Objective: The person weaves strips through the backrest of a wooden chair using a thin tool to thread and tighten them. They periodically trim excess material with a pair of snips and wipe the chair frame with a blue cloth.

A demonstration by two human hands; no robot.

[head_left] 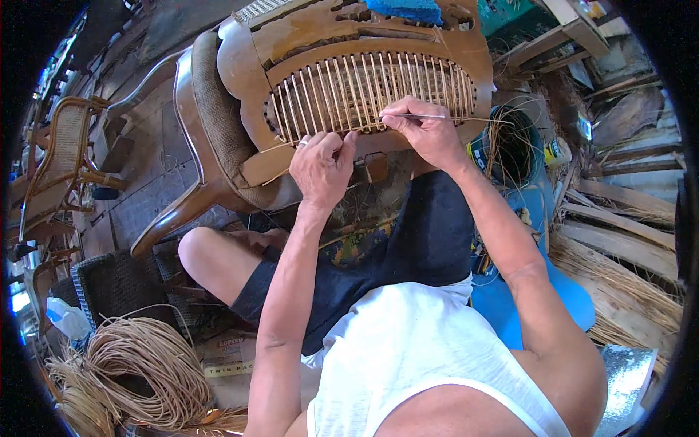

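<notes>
A carved brown wooden chair frame [251, 65] lies in front of me. Pale rattan cane strands [342, 91] run side by side across its oval opening, with small dark holes along the rim. At the lower left of that rim is my left hand [320, 164], its fingers curled over the edge and the thumb raised; what it grips is hidden. Farther right, my right hand [429, 138] pinches a thin, pointed metal tool [421, 116], held nearly level above the strands' lower ends. Whether its tip touches the cane, I cannot tell.
A large coil of rattan [149, 371] lies at the lower left. Loose strands stick out of a dark bucket [535, 171] on the right. A blue sponge-like piece [404, 9] rests on the frame's top. Another wooden chair [62, 146] stands far left; planks [619, 247] lie at right.
</notes>
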